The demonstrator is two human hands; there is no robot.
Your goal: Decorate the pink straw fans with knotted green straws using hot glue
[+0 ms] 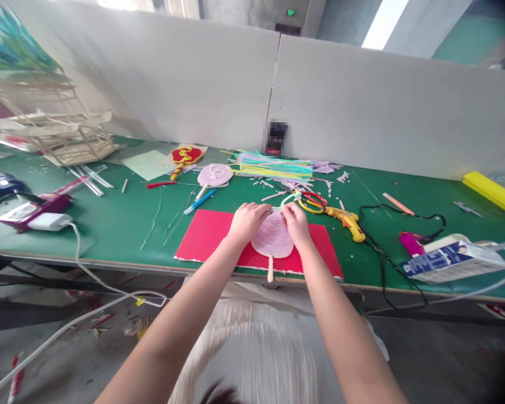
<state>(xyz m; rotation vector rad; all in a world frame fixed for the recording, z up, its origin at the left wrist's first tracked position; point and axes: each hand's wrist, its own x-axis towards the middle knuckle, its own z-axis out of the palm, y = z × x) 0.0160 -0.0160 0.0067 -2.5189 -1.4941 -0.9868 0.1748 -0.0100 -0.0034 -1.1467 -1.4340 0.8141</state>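
Together, left hand [251,221] and right hand [295,222] pinch a mint strip [289,196] over lilac disc [273,237]

Lilac disc [273,237]: upper sides partly hidden behind left hand [249,221] and right hand [295,221]. Dark object [276,137], table's [109,224] back edge: blurred, I cannot identify it. Yellow bar [492,193], right edge: cut off.

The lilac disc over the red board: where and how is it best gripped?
Probably by its pale stem, pinched across from the near side: it is narrow and juts toward the person past the red board. The left hand and right hand crowd the far end of the lilac disc.
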